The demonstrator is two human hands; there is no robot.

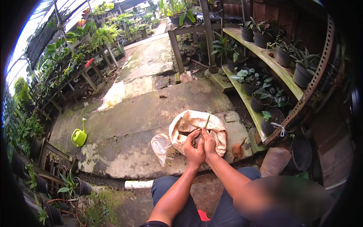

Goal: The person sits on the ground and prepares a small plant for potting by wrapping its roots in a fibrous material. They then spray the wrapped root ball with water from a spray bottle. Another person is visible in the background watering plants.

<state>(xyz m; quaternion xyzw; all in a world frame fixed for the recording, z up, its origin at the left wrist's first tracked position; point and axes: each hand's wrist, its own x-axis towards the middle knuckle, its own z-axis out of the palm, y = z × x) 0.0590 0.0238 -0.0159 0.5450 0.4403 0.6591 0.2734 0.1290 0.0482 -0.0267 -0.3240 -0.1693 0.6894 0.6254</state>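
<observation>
My left hand (193, 148) and my right hand (210, 143) are cupped together over the open mouth of a pale woven sack (181, 122). Between the palms sits a dark brown clump of soil (196, 141), mostly covered by the fingers. A slim green plant shoot (208, 120) sticks up by the right fingertips and seems to belong to that clump. Dark material shows inside the sack, though the hands hide much of it. Against the sack's left side lies a clear plastic bag (160, 148); a brown fibrous clump (237, 150) rests to its right.
On the concrete slab (132, 125) at left stands a lime-green watering can (79, 137). Wooden shelves (245, 90) with potted plants line the right. A cloudy plastic bag (275, 160) and a black pot (301, 153) are near my right knee. A white pipe (138, 184) lies by my left knee.
</observation>
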